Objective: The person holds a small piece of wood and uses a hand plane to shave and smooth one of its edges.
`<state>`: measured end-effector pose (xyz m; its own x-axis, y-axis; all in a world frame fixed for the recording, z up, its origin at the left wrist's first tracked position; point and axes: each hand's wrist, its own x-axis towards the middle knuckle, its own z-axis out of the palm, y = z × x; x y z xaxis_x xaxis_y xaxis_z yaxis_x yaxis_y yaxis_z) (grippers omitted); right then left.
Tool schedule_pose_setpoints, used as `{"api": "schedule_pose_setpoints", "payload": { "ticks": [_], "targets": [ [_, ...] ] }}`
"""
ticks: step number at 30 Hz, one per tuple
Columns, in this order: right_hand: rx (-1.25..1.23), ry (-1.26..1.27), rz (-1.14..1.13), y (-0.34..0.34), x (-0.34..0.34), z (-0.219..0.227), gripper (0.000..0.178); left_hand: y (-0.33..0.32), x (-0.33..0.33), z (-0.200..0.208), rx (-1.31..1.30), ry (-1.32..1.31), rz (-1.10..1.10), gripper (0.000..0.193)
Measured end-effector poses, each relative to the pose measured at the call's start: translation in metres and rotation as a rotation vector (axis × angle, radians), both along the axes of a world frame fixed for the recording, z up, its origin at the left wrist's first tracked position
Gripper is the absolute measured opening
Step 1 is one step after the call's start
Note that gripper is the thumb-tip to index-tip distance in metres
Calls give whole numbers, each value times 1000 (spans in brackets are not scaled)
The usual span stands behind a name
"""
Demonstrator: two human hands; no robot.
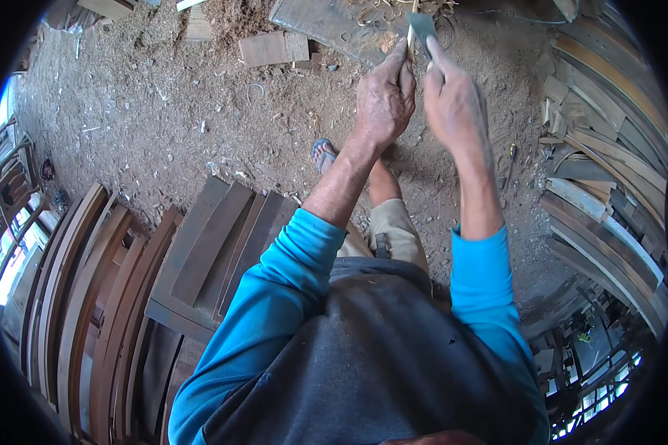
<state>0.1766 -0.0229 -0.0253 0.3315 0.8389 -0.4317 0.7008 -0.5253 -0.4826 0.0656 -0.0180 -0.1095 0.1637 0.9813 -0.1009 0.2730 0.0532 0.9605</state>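
Both my arms reach out to the top of the head view. My left hand [386, 96] is closed on a thin pale wooden strip [411, 44], which stands out past the fingertips. My right hand [456, 104] is closed on a flat grey-green piece [422, 27], with a finger laid along it. This piece touches or lies very close to the strip; whether it is a blade or an abrasive sheet I cannot tell. Beneath them is a worn grey board [315, 26] with curled wood shavings [375, 10] at its far end.
Sawdust and chips cover the ground [178, 111]. Short wood offcuts [274, 49] lie left of the board. Long timber pieces [89, 297] are stacked at lower left, beside stacked panels [208, 245]. More boards [608, 222] line the right. A screwdriver-like tool [511, 156] lies right of my forearm.
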Motion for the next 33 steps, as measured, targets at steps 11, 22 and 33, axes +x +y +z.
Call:
{"api": "schedule_pose_setpoints", "payload": {
  "ticks": [11, 22, 33],
  "targets": [
    [145, 39, -27, 17, 18, -14, 47, 0, -2, 4, -40, 84, -14, 37],
    [39, -27, 54, -20, -9, 10, 45, -1, 1, -3, -7, 12, 19, 39],
    [116, -113, 50, 15, 11, -8, 47, 0, 2, 0, -7, 32, 26, 38]
  ]
}}
